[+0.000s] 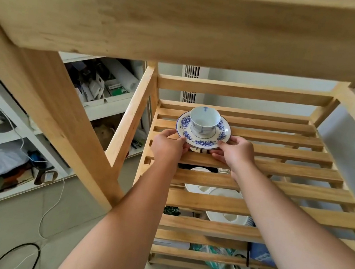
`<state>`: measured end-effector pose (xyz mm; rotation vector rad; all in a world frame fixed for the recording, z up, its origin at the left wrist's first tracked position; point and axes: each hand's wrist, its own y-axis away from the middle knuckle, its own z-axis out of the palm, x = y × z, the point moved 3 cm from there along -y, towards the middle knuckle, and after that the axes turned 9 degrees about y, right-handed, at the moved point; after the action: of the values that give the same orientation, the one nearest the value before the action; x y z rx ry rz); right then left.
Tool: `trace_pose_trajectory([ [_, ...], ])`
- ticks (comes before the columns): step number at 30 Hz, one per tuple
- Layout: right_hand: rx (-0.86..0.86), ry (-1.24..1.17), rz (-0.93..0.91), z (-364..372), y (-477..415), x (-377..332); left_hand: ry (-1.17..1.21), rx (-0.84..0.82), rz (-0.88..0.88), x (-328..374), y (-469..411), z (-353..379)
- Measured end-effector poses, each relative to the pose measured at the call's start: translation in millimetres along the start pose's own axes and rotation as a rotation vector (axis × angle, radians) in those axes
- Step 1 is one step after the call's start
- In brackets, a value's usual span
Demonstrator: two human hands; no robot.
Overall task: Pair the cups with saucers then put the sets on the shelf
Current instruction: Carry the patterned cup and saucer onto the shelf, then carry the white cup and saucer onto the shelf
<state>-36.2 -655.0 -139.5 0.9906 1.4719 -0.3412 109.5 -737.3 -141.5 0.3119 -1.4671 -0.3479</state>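
Both hands are holding a blue-and-white floral saucer point(202, 136) by its near rim, over the slatted wooden shelf point(279, 188) of a pale wood rack. The left hand point(166, 145) is gripping the saucer's near-left edge, thumb lying on top of the rim and fingers curled beneath it; the right hand point(237, 153) is gripping the near-right edge in the same way, thumb on top and fingers under. A white cup point(204, 118) with small blue markings is sitting upright in the centre ring of the saucer, its mouth open toward the camera. The set is sitting toward the back left of the shelf, near the rear rail, and whether the saucer's underside is touching the slats or is just above them cannot be told. The two forearms are reaching in from the bottom of the view across the front slats. Through the gaps between the slats, white saucers point(226, 216) are showing on a lower level, along with some crumpled plastic packaging point(214, 266) further down. Above, a thick wooden upper board point(189, 21) is crossing the top of the view. To the left, a white shelving unit point(22, 134) is standing full of mixed clutter, and white and black cables point(50, 209) are trailing across the tiled floor point(8, 224).
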Motion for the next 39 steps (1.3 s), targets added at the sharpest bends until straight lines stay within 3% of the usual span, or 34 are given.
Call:
trace_pose_trajectory([
  [9,0.004,0.023,0.023,0,-7,-5,-0.02,-0.014,0.008,4,-2,6],
  [14,0.108,0.194,-0.118,-26,27,-14,-0.207,-0.044,0.152,17,31,0],
  [19,0.108,0.285,-0.268,-86,100,-27,-0.28,-0.358,0.246,23,114,3],
  [24,0.209,0.259,-0.301,-194,204,-22,-0.357,-0.67,0.281,9,227,19],
  [27,0.325,0.183,-0.289,-270,273,-7,-0.402,-0.885,0.294,-13,300,45],
  [32,0.657,0.128,-0.234,-384,389,30,-0.509,-1.225,0.263,-57,422,89],
  [39,0.972,0.063,-0.049,-464,511,108,-0.727,-1.506,0.292,-126,539,117],
])
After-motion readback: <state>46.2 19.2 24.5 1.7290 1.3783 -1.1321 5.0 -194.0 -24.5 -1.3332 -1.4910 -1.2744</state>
